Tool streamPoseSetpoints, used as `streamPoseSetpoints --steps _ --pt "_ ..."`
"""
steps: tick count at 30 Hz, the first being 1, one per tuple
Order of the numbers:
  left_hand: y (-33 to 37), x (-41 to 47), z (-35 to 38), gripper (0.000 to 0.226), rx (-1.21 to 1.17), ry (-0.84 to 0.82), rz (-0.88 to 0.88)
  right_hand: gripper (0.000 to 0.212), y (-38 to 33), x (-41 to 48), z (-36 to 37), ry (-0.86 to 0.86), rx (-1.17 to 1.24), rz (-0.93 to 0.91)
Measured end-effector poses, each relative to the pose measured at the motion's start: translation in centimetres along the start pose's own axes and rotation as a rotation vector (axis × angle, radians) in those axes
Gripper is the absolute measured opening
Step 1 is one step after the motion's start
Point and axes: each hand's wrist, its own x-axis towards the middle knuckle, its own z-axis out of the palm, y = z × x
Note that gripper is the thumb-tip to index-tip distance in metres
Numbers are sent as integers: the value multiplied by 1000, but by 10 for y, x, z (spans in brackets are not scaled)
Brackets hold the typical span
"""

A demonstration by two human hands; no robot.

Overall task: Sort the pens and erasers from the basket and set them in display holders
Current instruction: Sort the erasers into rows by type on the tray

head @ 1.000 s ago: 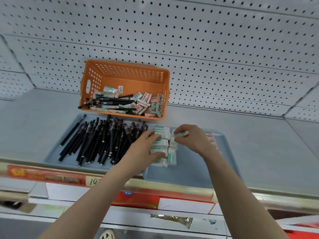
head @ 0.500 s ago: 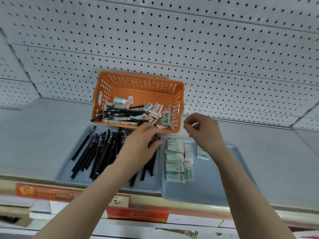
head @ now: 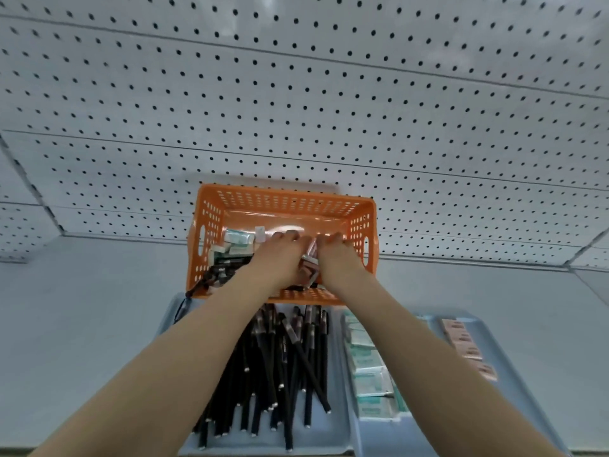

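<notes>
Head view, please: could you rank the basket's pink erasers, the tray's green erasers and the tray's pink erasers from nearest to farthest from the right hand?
1. The basket's pink erasers, just left of the right hand.
2. The tray's green erasers, beside the right forearm.
3. The tray's pink erasers, far right.

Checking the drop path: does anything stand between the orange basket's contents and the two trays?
Only the basket's near wall, which items must clear. The left hand and right hand reach inside it; nothing else visible blocks the pen tray or eraser tray.
</notes>
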Motion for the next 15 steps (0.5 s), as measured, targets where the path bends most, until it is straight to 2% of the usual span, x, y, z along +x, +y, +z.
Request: streamPoseSetpoints --steps 2,6,9,15 --pt "-2 4 4 82 37 -7 6 70 -1 5 3 1 -64 10" --pt "-5 9 8 85 105 23 37 52 -1 10 5 53 -182 3" --pt "-5 14 9 89 73 14 16 50 1 13 9 111 -67 -7" --pt "-6 18 8 78 -145 78 -32 68 1 12 15 165 171 -12"
